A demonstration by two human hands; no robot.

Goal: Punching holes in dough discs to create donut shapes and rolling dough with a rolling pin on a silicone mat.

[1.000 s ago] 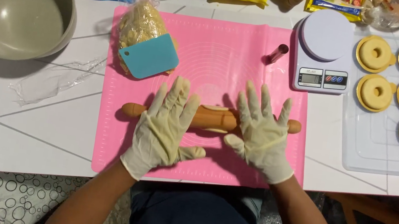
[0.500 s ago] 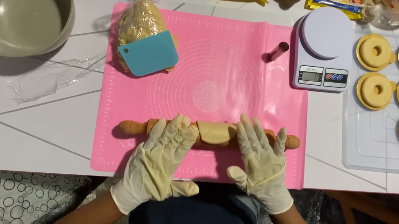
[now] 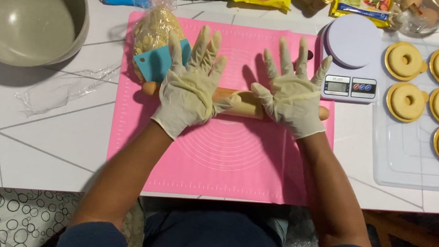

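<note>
Both my hands wear pale latex gloves and lie flat, fingers spread, on a wooden rolling pin (image 3: 237,104) that rests across a pink silicone mat (image 3: 225,160). My left hand (image 3: 189,83) presses the pin's left part and my right hand (image 3: 291,91) its right part. A strip of pale dough looks wrapped around the pin between my hands. Just left of my left hand lie a clear bag of dough (image 3: 150,33) and a blue plastic scraper (image 3: 154,63).
A large grey bowl (image 3: 27,11) stands at the far left. A white kitchen scale (image 3: 349,62) sits right of the mat, next to a clear tray (image 3: 402,158) with several ring-shaped pastries in gold cups. Food packets line the table's far edge.
Both hands have pushed the rolling pin away from me, from near the mat's front edge up toward its middle. The dough bag and scraper have stayed put.
</note>
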